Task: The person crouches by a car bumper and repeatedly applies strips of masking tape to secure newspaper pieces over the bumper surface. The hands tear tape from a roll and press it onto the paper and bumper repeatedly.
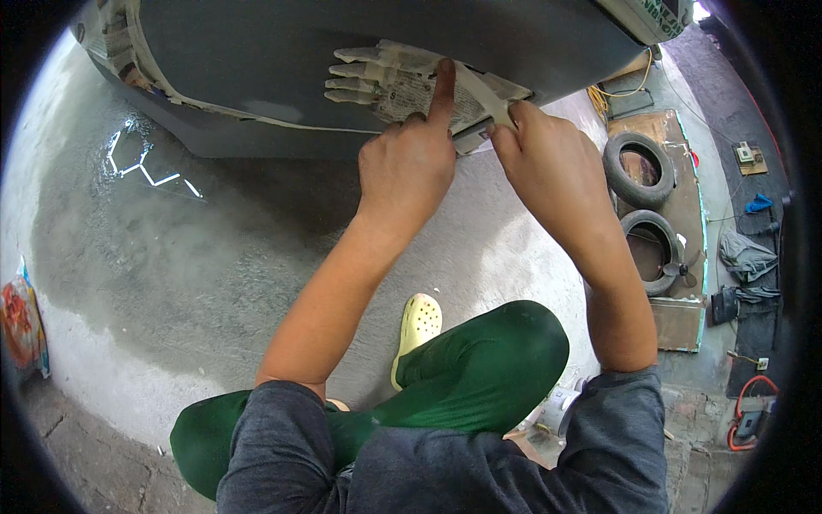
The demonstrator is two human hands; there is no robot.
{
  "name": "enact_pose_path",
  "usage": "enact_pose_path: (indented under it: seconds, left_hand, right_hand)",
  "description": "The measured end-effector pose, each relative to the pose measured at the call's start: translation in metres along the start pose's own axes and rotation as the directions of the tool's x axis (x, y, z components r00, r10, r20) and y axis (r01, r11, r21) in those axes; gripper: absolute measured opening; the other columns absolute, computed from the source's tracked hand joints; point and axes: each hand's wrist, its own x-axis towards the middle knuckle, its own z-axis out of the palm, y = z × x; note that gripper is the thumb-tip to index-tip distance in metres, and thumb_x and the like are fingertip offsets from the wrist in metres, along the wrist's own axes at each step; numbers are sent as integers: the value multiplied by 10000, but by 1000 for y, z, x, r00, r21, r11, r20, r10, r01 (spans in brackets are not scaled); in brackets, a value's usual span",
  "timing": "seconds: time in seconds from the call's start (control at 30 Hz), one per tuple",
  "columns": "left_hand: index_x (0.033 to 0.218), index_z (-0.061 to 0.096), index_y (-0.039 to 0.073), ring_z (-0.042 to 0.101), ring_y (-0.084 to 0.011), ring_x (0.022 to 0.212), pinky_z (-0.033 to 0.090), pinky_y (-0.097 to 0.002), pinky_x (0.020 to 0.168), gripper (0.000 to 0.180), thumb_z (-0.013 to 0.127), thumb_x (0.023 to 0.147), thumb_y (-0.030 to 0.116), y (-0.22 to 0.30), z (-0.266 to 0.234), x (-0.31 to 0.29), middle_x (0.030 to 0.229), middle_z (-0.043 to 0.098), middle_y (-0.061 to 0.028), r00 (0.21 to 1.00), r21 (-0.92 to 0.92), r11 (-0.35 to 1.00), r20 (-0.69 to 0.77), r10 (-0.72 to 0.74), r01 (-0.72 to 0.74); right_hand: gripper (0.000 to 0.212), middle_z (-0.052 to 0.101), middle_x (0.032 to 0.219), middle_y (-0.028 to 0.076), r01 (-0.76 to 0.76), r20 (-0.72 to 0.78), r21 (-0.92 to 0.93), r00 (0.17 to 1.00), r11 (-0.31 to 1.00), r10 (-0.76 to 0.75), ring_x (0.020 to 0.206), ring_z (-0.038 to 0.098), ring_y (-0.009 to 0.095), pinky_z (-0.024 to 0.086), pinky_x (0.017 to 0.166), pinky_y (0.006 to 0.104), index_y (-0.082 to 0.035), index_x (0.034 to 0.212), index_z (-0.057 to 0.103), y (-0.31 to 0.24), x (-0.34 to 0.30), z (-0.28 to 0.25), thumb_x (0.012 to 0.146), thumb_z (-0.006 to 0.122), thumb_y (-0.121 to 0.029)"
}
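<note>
Knees: green trousers point(479, 360) and grey sleeves fill the near edge; the person squats on the concrete floor point(214, 257), one pale yellow clog point(417, 324) planted between the legs.
Left hand: left hand point(407, 167) is curled, index finger straight and pressed flat on the newspaper masking point(402, 86); to my eye this pins the paper so it cannot shift.
Right hand: right hand point(544, 163) is closed in a pinch on a strip of masking tape point(484, 90), drawn taut from the finger toward the right, probably so it lies without wrinkles.
Thing worked on: the paper and tape sit on the lower edge of a grey car body panel point(342, 43) at the far side, just beyond both hands.
Containers: none show contents; two tyres point(640, 167) lie flat on a board at the right, their centres empty.
Far right: cloths and an orange cable on the ground, well apart.
</note>
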Motion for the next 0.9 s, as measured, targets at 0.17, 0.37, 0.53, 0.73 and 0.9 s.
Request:
enact_pose_path:
  seconds: [0.17,0.37,0.53,0.73,0.9]
  left_hand:
    - [1607,345,91,721,-308,565,589,-416,523,854,677,821,148,1,2,1,681,704,-163,1000,60,998,3,-2,2]
    - [1600,381,134,713,-315,559,585,-416,527,796,650,851,147,-3,5,-2,695,707,-164,1000,33,999,26,6,-7]
    - [1546,458,148,693,-433,752,553,-517,716,655,612,912,197,5,-7,12,828,712,-217,947,-38,977,256,-195,211]
    - [1627,326,171,690,-453,729,545,-545,700,720,548,943,196,5,-14,12,763,695,-231,966,-45,984,205,-159,172]
    - [1631,320,169,692,-429,727,545,-521,696,731,547,936,189,4,-6,9,766,690,-220,990,-74,993,114,-81,90]
  right_hand:
    - [298,702,856,294,-40,44,-156,998,987,47,834,693,473,533,784,568,26,969,691,3,3,11,922,565,-240]
    - [403,724,871,271,-77,22,81,997,994,76,855,732,408,573,774,480,43,989,715,28,-14,40,950,629,-349]
    - [276,711,785,223,-45,-300,505,927,862,224,749,729,323,561,671,403,43,998,692,-22,7,27,948,647,-225]
    - [278,704,815,249,-8,-333,711,877,703,346,752,705,309,534,695,405,81,952,682,-3,13,42,938,618,-189]
    - [244,686,814,260,160,-462,678,852,718,246,735,690,361,532,685,414,67,944,675,18,15,69,935,605,-167]
